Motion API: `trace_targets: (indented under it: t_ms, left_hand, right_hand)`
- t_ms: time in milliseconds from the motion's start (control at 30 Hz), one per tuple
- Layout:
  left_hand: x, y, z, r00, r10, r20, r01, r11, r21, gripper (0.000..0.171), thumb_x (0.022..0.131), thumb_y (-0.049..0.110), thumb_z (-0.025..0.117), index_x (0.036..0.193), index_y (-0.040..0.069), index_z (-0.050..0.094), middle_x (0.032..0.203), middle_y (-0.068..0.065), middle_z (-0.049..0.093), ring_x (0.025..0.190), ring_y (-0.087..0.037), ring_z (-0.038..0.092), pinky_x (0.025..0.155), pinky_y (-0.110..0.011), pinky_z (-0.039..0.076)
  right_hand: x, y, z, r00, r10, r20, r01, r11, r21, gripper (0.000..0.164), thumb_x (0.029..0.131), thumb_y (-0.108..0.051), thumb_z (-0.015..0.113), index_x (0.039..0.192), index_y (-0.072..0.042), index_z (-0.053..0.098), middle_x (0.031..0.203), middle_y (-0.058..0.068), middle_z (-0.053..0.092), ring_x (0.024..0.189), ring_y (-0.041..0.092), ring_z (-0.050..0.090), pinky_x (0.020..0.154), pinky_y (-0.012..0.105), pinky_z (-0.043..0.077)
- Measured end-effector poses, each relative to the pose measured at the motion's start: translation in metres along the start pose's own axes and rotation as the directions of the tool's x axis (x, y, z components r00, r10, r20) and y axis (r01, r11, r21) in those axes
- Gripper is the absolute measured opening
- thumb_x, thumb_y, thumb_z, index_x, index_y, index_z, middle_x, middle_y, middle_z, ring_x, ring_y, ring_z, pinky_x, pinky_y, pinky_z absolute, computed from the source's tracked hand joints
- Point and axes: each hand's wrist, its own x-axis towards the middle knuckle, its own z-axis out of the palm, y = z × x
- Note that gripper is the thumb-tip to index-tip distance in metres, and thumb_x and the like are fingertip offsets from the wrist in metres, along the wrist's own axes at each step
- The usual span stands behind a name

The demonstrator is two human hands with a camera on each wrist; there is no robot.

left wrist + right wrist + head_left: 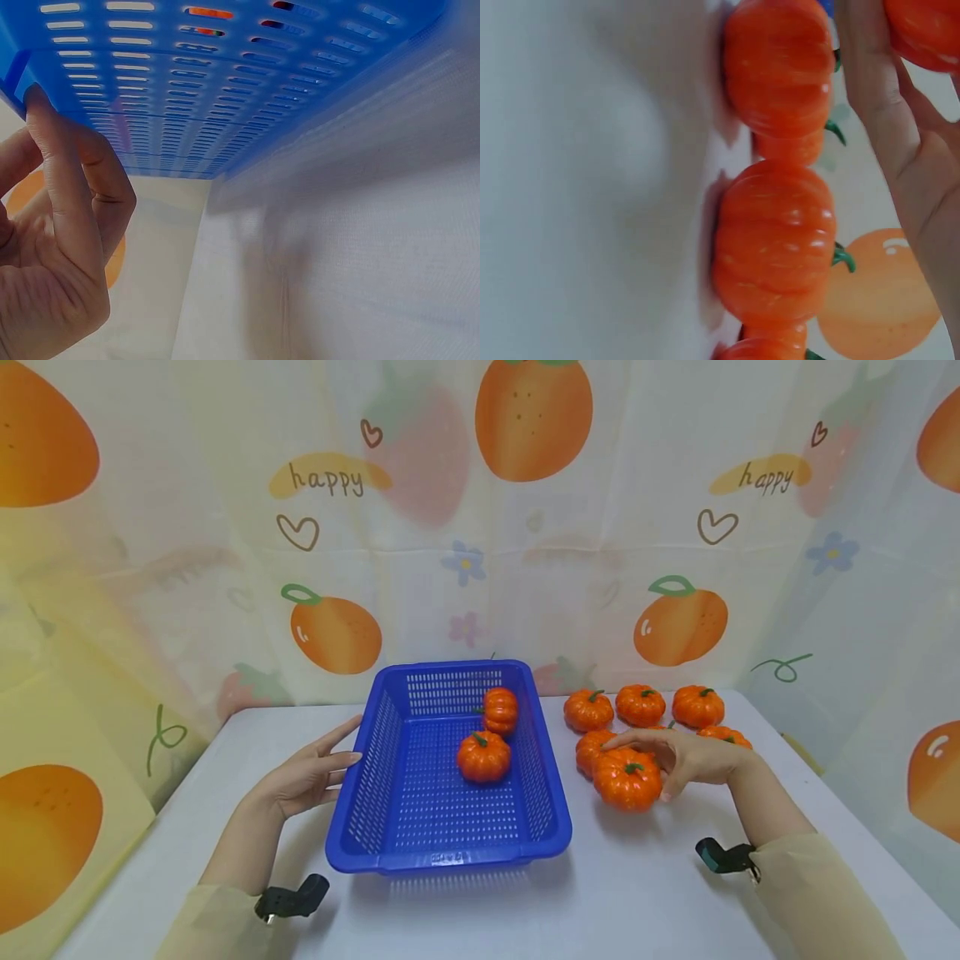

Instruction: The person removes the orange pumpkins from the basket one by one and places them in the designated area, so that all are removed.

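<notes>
My right hand (693, 756) grips a small orange toy pumpkin (628, 781) with a green stem, fingers over its top and side. In the right wrist view the held pumpkin (930, 30) shows at the upper right, raised off the table. My left hand (303, 777) is at the left side of a blue plastic basket (442, 860), its fingers loosely extended. A fingertip meets the basket rim in the left wrist view. Inside the basket, toward its right wall, one pumpkin (483, 757) sits upright and another pumpkin (500, 711) lies on its side behind it.
Right of the basket, several more pumpkins (640, 705) stand in rows on the white table (600, 893), some partly hidden by my right hand. A printed curtain (525, 568) with fruit pictures hangs behind the table.
</notes>
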Motion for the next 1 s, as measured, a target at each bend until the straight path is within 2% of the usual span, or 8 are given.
trace_targets:
  t_ms: [100, 200, 300, 467, 700, 867, 1000]
  left_hand:
    - [-0.001, 0.0, 0.0, 1.0, 0.005, -0.005, -0.005, 1.0, 0.007, 0.08, 0.1, 0.025, 0.057, 0.16, 0.031, 0.004, 0.113, 0.011, 0.068, 0.1, -0.011, 0.071, 0.086, -0.029, 0.059]
    - [-0.001, 0.0, 0.001, 1.0, 0.004, -0.014, -0.004, 1.0, 0.017, 0.081, 0.1, 0.025, 0.057, 0.16, 0.031, 0.004, 0.113, 0.012, 0.068, 0.101, -0.012, 0.071, 0.087, -0.029, 0.059]
    - [-0.002, 0.0, 0.001, 1.0, 0.001, -0.021, -0.001, 1.0, 0.016, 0.081, 0.099, 0.026, 0.058, 0.16, 0.032, 0.004, 0.113, 0.012, 0.068, 0.101, -0.012, 0.071, 0.088, -0.029, 0.059]
    - [-0.001, 0.0, 0.001, 1.0, -0.001, -0.014, 0.001, 1.0, 0.003, 0.081, 0.1, 0.025, 0.057, 0.16, 0.031, 0.004, 0.112, 0.012, 0.069, 0.1, -0.011, 0.071, 0.086, -0.028, 0.059]
    - [0.0, 0.0, 0.0, 1.0, 0.004, 0.005, -0.004, 1.0, -0.012, 0.079, 0.101, 0.023, 0.055, 0.16, 0.029, 0.004, 0.11, 0.01, 0.069, 0.098, -0.011, 0.071, 0.084, -0.028, 0.06]
    - [0.001, 0.001, -0.001, 1.0, 0.007, 0.015, -0.007, 1.0, -0.02, 0.079, 0.101, 0.022, 0.055, 0.16, 0.029, 0.003, 0.11, 0.009, 0.069, 0.097, -0.011, 0.072, 0.084, -0.028, 0.06]
    - [0.001, 0.001, -0.001, 1.0, 0.006, 0.021, -0.005, 1.0, -0.028, 0.079, 0.101, 0.022, 0.055, 0.16, 0.029, 0.003, 0.11, 0.009, 0.07, 0.097, -0.011, 0.071, 0.084, -0.029, 0.06]
  right_hand:
    - [0.0, 0.004, 0.004, 0.997, 0.039, 0.062, -0.036, 0.999, -0.034, 0.08, 0.076, -0.006, 0.076, 0.148, -0.005, 0.04, 0.15, -0.003, 0.047, 0.136, 0.004, 0.041, 0.111, 0.038, 0.033]
    - [0.003, 0.006, 0.008, 0.991, 0.102, 0.093, -0.095, 0.993, -0.075, 0.083, 0.075, -0.008, 0.078, 0.148, -0.008, 0.04, 0.149, 0.0, 0.049, 0.134, 0.004, 0.044, 0.108, 0.046, 0.037]
    - [0.006, 0.008, 0.013, 0.981, 0.167, 0.099, -0.155, 0.981, -0.119, 0.084, 0.073, -0.01, 0.081, 0.148, -0.013, 0.043, 0.149, -0.001, 0.05, 0.132, 0.004, 0.045, 0.106, 0.047, 0.041]
    - [0.01, 0.011, 0.018, 0.964, 0.246, 0.1, -0.228, 0.96, -0.161, 0.082, 0.071, -0.013, 0.081, 0.146, -0.018, 0.046, 0.15, 0.0, 0.048, 0.134, 0.014, 0.043, 0.108, 0.046, 0.04]
    - [0.01, 0.013, 0.019, 0.96, 0.26, 0.105, -0.244, 0.959, -0.141, 0.083, 0.071, -0.01, 0.078, 0.147, -0.018, 0.045, 0.153, 0.006, 0.044, 0.142, 0.027, 0.036, 0.116, 0.063, 0.03]
    - [0.008, 0.011, 0.019, 0.959, 0.272, 0.078, -0.259, 0.955, -0.145, 0.084, 0.07, -0.011, 0.078, 0.147, -0.02, 0.045, 0.152, 0.006, 0.045, 0.143, 0.034, 0.035, 0.114, 0.062, 0.033]
    - [0.006, 0.011, 0.019, 0.961, 0.271, 0.06, -0.26, 0.954, -0.151, 0.084, 0.07, -0.011, 0.077, 0.147, -0.02, 0.045, 0.152, 0.007, 0.045, 0.14, 0.035, 0.036, 0.111, 0.055, 0.038]
